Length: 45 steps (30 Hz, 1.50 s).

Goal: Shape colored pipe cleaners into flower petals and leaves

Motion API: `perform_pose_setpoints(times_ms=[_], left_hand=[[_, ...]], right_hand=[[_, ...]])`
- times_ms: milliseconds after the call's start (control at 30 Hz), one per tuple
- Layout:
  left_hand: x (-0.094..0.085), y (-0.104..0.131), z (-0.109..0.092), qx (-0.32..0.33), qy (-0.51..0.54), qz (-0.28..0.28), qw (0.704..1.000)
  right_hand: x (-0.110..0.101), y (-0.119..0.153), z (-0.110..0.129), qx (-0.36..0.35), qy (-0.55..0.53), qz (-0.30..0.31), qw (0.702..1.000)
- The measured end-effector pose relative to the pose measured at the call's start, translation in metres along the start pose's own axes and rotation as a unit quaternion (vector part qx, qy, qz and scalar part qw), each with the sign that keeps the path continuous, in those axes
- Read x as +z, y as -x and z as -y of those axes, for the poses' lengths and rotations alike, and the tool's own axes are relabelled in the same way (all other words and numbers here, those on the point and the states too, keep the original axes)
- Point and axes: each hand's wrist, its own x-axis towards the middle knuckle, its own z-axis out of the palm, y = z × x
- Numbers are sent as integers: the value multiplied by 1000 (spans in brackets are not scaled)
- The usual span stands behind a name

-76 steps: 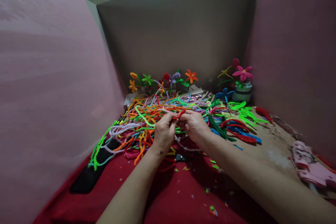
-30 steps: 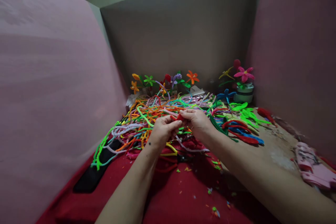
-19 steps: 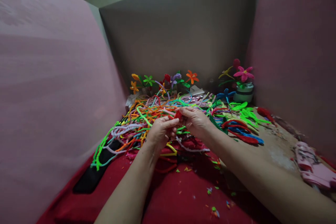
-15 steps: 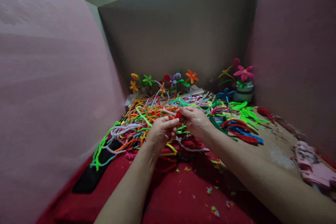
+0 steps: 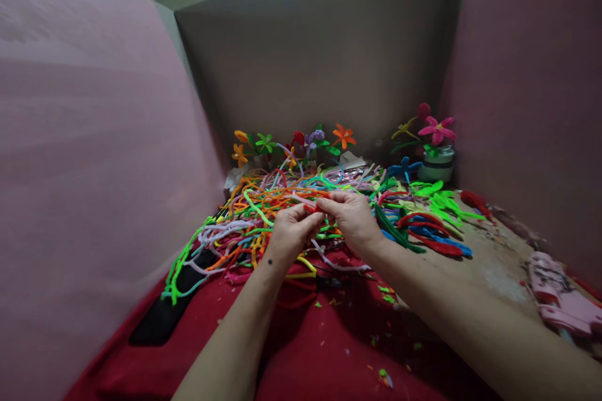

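Observation:
My left hand (image 5: 296,225) and my right hand (image 5: 350,213) meet at the centre, above the near side of a heap of coloured pipe cleaners (image 5: 254,200). Between their fingertips is a small piece of red pipe cleaner (image 5: 311,207), mostly covered by the fingers. Both hands are closed in a pinch, thumbs against forefingers. Whether the red piece is bent or twisted is too small to tell. Green and lilac pipe cleaners lie beneath and behind the hands.
Pipe-cleaner flowers (image 5: 345,136) stand along the back wall. A pale jar (image 5: 436,165) holds a pink flower at right. Red and blue loops (image 5: 439,238) lie right of my hands. A pink tool (image 5: 559,294) sits far right, a black flat object (image 5: 162,313) left on red cloth (image 5: 305,351).
My left hand has turned so more of its back and wrist shows. My right hand has rolled slightly over the red piece, which is less visible now. Both keep their pinch.

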Motion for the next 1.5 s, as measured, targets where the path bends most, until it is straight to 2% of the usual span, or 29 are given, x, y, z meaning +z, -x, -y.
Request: perform_pose_setpoints(times_ms=[167,367,600,833,967,1067,1133,1200,1267,1333,1400,1500], left_hand=[[-6,1,-2,-17,66,41,997],[-8,-2,-2,-35,122,-1,992],[-8,-3,-1,-24,138,-8,990],[-9,-3,-2,-17,133,-6,991],[-6,-2,-1,5,64,-25,998],[-2,0,3,75,-46,-53,995],[-1,1,7,157,-155,-60,974],[-1,2,9,227,-252,-45,940],[0,3,9,253,-288,-31,923],[0,3,7,230,-251,-47,939],[-1,1,4,156,-157,-54,974],[-7,-2,1,41,-4,-8,999]], right_hand=[[-1,-3,5,12,-7,-10,1000],[-2,-4,-2,64,-112,87,988],[-1,-5,-9,83,-150,74,982],[0,-3,-6,90,-164,121,975],[2,-2,-4,100,-157,79,979],[2,-3,-6,113,-150,40,981],[1,-4,-9,126,-139,10,982],[0,-5,-10,139,-128,-21,982],[-1,-6,-11,145,-123,-39,981],[-1,-6,-11,140,-117,-34,983],[-1,-5,-9,113,-100,-16,988],[2,-2,-6,67,-57,12,996]])
